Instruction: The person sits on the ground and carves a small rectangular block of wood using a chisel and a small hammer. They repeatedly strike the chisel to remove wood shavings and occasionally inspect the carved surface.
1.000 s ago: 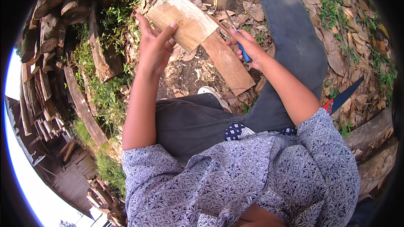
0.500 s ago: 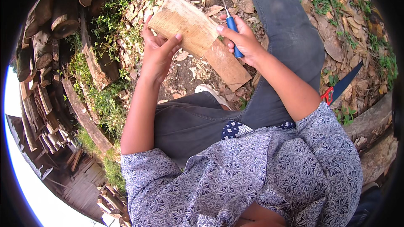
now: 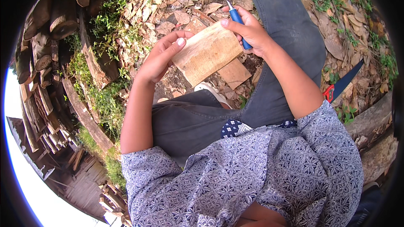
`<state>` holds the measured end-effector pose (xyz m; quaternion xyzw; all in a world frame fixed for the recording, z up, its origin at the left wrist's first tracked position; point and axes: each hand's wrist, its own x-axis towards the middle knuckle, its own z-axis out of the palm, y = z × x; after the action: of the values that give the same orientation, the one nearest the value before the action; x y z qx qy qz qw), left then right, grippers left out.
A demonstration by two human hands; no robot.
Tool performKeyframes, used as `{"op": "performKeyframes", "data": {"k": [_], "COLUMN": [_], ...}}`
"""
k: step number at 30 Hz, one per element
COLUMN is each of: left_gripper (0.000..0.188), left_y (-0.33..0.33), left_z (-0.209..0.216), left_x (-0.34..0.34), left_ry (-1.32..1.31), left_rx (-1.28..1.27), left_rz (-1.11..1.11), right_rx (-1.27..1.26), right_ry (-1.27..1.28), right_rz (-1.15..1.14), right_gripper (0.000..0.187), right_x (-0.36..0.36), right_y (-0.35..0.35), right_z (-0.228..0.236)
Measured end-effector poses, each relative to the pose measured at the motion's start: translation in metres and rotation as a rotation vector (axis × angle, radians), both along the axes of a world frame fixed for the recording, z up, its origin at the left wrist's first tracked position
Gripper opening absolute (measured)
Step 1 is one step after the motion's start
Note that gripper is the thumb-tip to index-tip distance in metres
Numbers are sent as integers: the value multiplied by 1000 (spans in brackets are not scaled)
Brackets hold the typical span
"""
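Dry leaves (image 3: pixel 334 47) carpet the ground beside stacked logs (image 3: pixel 43 44) as a seated person's left hand (image 3: pixel 161 57) and right hand (image 3: pixel 249 28) grip opposite ends of a short wooden board (image 3: pixel 208 54) above a plank (image 3: pixel 236 74). Also clasped in the right hand is a blue-handled tool (image 3: pixel 240 29), possibly a screwdriver, its tip out of frame; a red-handled handsaw (image 3: pixel 346 80) rests on the right.

A head-worn fisheye looks down past the patterned shirt (image 3: pixel 235 168).

Bright daylight; sky (image 3: pixel 42 197) glaring white; stacked logs (image 3: pixel 64 26) shadowed; edges bowed, blackened.
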<state>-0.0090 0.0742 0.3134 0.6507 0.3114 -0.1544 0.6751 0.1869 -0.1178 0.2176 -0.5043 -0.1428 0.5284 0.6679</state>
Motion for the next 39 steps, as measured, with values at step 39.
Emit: {"op": "performKeyframes", "data": {"k": [39], "left_gripper": [53], "left_y": [17], "left_z": [19], "left_x": [-21], "left_ry": [-41], "left_rx": [933], "left_rz": [-279], "right_rx": [-595], "right_ry": [5], "right_rz": [607], "right_gripper": [63], "right_x": [-35], "right_y": [-5], "right_z": [-95]}}
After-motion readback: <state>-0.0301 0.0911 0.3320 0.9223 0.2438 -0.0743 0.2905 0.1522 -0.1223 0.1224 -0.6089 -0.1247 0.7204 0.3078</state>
